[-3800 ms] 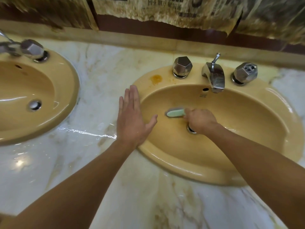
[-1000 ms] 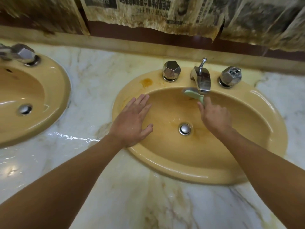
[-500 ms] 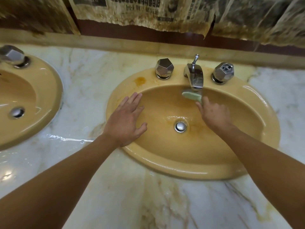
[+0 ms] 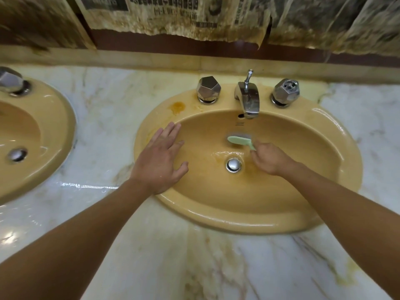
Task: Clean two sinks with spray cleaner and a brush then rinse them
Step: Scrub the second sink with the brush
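Note:
A yellow oval sink [image 4: 337, 169] fills the middle of the view. My right hand [image 4: 270, 161] grips the handle of a pale green brush [image 4: 239, 141], whose head lies against the back wall of the bowl, below the chrome faucet [image 4: 249, 100] and above the drain [image 4: 233, 165]. My left hand [image 4: 161, 161] rests flat with fingers spread on the sink's left rim. A little water pools around the drain. A second yellow sink [image 4: 62, 135] sits at the left edge, partly cut off. No spray bottle is in view.
Two faceted chrome knobs [image 4: 208, 89] [image 4: 285, 92] flank the faucet. An orange stain [image 4: 178, 106] marks the rim at the back left. Wet marble counter [image 4: 121, 118] surrounds both sinks. Stained newspaper [image 4: 173, 16] hangs on the wall behind.
My right hand has drawn the brush down from just under the faucet spout to lower on the bowl's back wall. My left hand stays on the rim.

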Motion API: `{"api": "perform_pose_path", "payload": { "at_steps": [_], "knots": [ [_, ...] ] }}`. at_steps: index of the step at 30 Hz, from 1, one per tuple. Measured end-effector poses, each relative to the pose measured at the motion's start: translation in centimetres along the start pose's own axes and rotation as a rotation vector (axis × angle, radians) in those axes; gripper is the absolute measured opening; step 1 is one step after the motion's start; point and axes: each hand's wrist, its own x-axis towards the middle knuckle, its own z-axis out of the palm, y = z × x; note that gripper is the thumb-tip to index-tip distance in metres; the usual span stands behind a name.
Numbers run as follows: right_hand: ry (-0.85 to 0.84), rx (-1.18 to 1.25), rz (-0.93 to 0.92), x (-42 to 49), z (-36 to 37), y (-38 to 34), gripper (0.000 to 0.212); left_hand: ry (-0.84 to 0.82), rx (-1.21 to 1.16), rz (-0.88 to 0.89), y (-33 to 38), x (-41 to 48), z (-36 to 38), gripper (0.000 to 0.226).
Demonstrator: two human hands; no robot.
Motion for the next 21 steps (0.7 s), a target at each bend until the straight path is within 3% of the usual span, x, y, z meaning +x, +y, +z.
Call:
{"api": "perform_pose_path", "payload": {
  "at_steps": [3,6,9,12,15,18,21],
  "knots": [
    [0.017,0.009,-0.006,-0.1,0.1,0.2,0.022,0.000,0.002,-0.002,0.1,0.0,0.0,0.072],
    [-0.167,0.002,0.010,-0.3,-0.2,0.3,0.026,-0.002,0.008,-0.001,0.0,0.0,0.0,0.072],
    [-0.022,-0.033,0.007,-0.2,-0.3,0.5,0.030,-0.002,0.006,-0.003,0.0,0.0,-0.1,0.073],
    [-0.122,-0.029,0.007,-0.1,-0.1,0.5,0.032,0.004,0.004,0.001,0.0,0.0,-0.1,0.072],
    [-0.036,-0.058,0.068,0.1,-0.4,1.2,0.031,0.002,0.004,0.000,0.0,0.0,-0.1,0.072],
    [-0.183,-0.078,0.133,0.4,-0.7,1.3,0.032,0.002,-0.001,-0.002,0.0,0.0,0.0,0.072],
    [-0.106,-0.145,0.174,0.6,-0.8,0.4,0.032,0.008,-0.006,-0.001,0.0,0.0,0.1,0.071]
  ]
}}
